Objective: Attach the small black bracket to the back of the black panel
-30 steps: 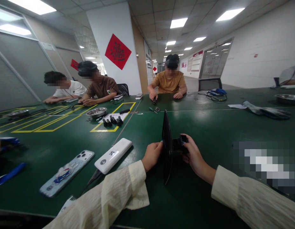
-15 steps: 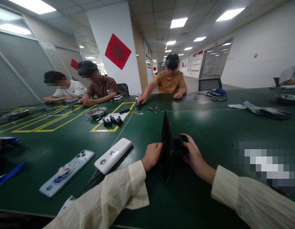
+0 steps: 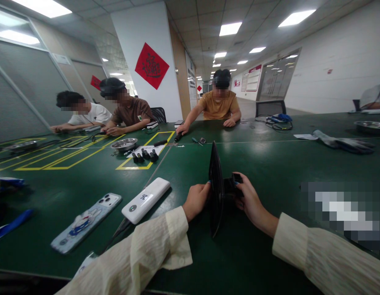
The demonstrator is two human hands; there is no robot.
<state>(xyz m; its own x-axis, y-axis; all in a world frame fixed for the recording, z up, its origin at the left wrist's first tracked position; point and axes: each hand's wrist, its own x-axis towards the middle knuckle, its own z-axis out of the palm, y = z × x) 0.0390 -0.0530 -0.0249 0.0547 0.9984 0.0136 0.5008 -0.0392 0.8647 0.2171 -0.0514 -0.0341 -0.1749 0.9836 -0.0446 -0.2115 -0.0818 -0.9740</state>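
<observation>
A thin black panel point(image 3: 216, 192) stands nearly upright and edge-on before me; its exact kind is unclear. From its right face juts a black block-shaped mount point(image 3: 229, 185). My left hand point(image 3: 196, 200) is closed at the panel's left side, thumb against it and the other fingers curled, partly out of sight. On the other side, my right hand point(image 3: 247, 200) is wrapped round the mount, its fingertips partly hidden. Left of my left hand lie a white power bank point(image 3: 147, 200) with a label and a phone in a light blue case point(image 3: 87, 223).
Several black cylindrical parts point(image 3: 145, 155) stand near a metal bowl point(image 3: 124, 144) on the green table point(image 3: 270, 164). A small screwdriver point(image 3: 196, 141) lies farther back. Gloves point(image 3: 343, 143) rest at the right. Across the table, a co-worker's hand point(image 3: 182, 129) holds a dark object.
My left thumb has shifted slightly upward on the panel. Both arms, the panel and the mount otherwise stay where they were.
</observation>
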